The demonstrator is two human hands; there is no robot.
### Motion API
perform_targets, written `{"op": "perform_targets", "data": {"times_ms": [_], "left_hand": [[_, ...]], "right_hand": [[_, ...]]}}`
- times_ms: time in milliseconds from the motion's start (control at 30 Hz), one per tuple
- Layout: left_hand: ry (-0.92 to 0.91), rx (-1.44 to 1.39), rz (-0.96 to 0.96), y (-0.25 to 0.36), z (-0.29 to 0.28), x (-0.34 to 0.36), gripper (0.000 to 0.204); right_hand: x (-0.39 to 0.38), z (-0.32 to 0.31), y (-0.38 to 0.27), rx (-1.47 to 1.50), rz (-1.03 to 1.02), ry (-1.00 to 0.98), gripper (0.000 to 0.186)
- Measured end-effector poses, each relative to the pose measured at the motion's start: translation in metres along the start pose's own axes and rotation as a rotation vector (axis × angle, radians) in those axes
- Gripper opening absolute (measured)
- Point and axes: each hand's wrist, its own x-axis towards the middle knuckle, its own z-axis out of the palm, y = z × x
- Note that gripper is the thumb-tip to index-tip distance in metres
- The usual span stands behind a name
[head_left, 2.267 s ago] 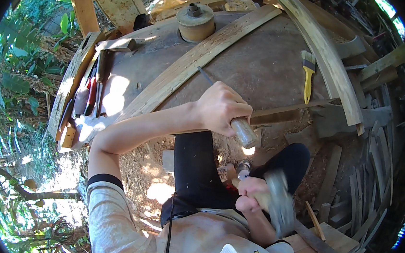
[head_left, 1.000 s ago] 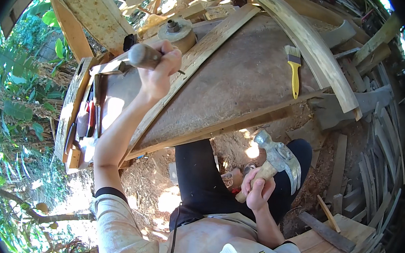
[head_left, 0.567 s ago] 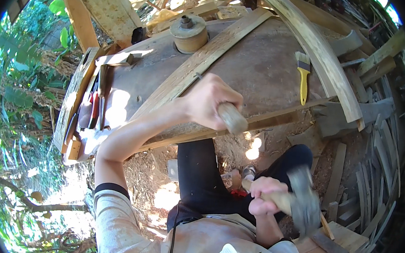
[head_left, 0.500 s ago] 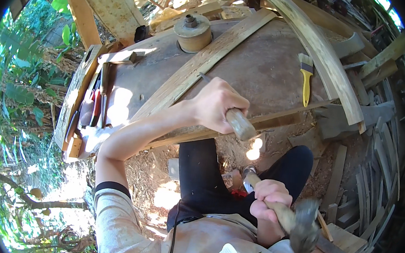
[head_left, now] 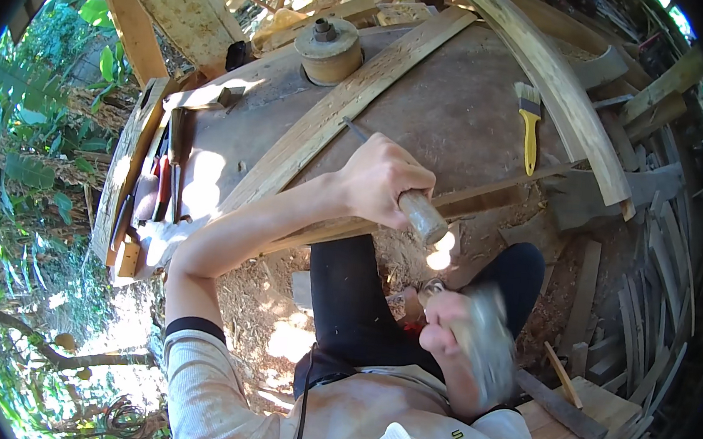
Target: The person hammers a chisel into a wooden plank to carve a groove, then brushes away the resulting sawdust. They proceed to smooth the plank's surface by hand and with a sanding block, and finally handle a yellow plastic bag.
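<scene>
The hammer (head_left: 486, 348) has moved away from the right sleeve and is blurred by motion; a moment ago its head overlapped that sleeve. Nearest, the person's right hand (head_left: 443, 319) is wrapped around the hammer's handle, above the dark-clad legs (head_left: 349, 295). To its right, a grey wood strip (head_left: 562, 407) and a thin stick (head_left: 564, 375) lie at a pale board (head_left: 575, 431).

Farther forward, the left hand (head_left: 384, 180) grips a chisel-like tool (head_left: 424, 217) in a closed fist. Its handle's butt points back over the table's near edge; its metal tip meets the right-hand side of a long plank (head_left: 362, 95), though whether it bites in is unclear. The plank runs diagonally across the table (head_left: 438, 89) to its far edge.

Hand tools (head_left: 164, 182), some red-handled, line the table's left edge. A yellow-handled brush (head_left: 530, 131) lies toward the right edge, beside a curved timber (head_left: 563, 96). A round wooden block (head_left: 329, 54) stands by the far edge.
</scene>
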Motion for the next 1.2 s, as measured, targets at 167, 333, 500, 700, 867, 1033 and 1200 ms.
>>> {"op": "perform_targets", "data": {"times_ms": [167, 333, 500, 700, 867, 1033, 1200], "left_hand": [[0.039, -0.049, 0.014, 0.000, 0.000, -0.004, 0.018], [0.024, -0.032, 0.023, -0.003, 0.004, -0.002, 0.018], [0.031, -0.008, 0.059, 0.001, 0.011, -0.003, 0.017], [0.024, 0.013, 0.040, -0.002, 0.006, -0.001, 0.019], [0.026, 0.003, 0.022, -0.001, 0.004, -0.001, 0.019], [0.018, 0.017, 0.059, 0.000, 0.007, 0.001, 0.018], [0.044, 0.015, 0.091, 0.007, 0.016, -0.004, 0.017]], "right_hand": [[-0.005, -0.022, 0.001, -0.376, 0.128, -0.337, 0.024], [-0.014, -0.012, 0.019, -0.241, -0.179, -0.105, 0.029], [-0.013, -0.006, -0.002, 0.213, 0.086, 0.052, 0.044], [-0.033, -0.027, 0.003, -0.183, 0.293, -0.197, 0.037], [0.002, -0.026, -0.011, -0.324, 0.133, -0.234, 0.014], [-0.017, -0.038, -0.013, -0.387, 0.226, -0.357, 0.009], [-0.027, -0.016, -0.011, 0.079, 0.196, 0.048, 0.008]]}}
